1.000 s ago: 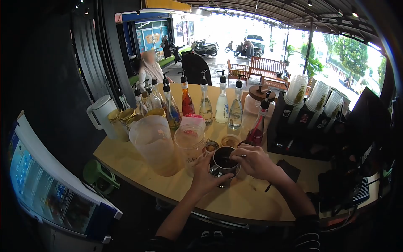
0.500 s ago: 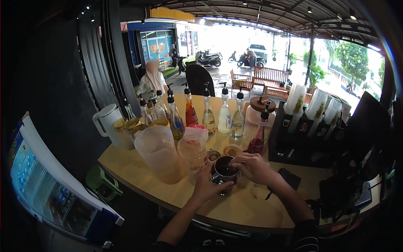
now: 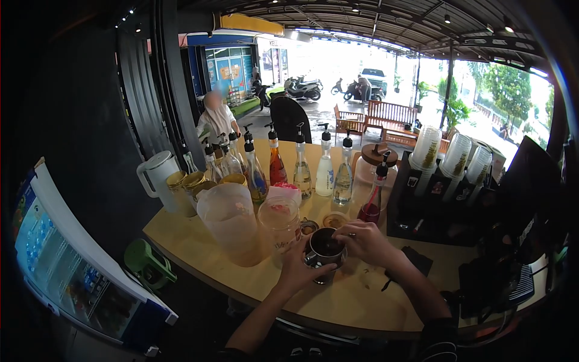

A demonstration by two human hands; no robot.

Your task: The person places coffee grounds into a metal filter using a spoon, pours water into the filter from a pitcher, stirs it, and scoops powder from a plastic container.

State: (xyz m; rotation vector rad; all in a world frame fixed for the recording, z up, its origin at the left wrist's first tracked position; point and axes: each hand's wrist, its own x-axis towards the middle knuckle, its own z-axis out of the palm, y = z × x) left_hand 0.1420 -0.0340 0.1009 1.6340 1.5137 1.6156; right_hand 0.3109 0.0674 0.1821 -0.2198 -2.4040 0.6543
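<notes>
A dark mug (image 3: pixel 327 243) with brown-black contents stands on the light wooden counter near its front edge. My left hand (image 3: pixel 298 266) is wrapped round the mug's near left side, thumb across the front. Over the right rim, my right hand (image 3: pixel 362 240) is closed in a pinch with its fingertips at the mouth of the mug. Whatever those fingers hold is hidden. A clear plastic jar (image 3: pixel 279 222) with pink in its top stands just left of the mug. Behind the mug lies a round pale lid (image 3: pixel 335 219), with a small metal-rimmed dish (image 3: pixel 309 227) next to it.
A large frosted pitcher (image 3: pixel 227 211) and a white jug (image 3: pixel 158 175) stand to the left. Several pump bottles (image 3: pixel 303 172) line the back. At right are a black rack (image 3: pixel 416 211) with stacked plastic cups (image 3: pixel 456 154) and a dark cloth (image 3: pixel 416 260). A person (image 3: pixel 216 114) is beyond the counter.
The view has shifted slightly, so the scene sits a little lower and further right. Both hands keep their hold at the mug. The person beyond the counter has moved an arm.
</notes>
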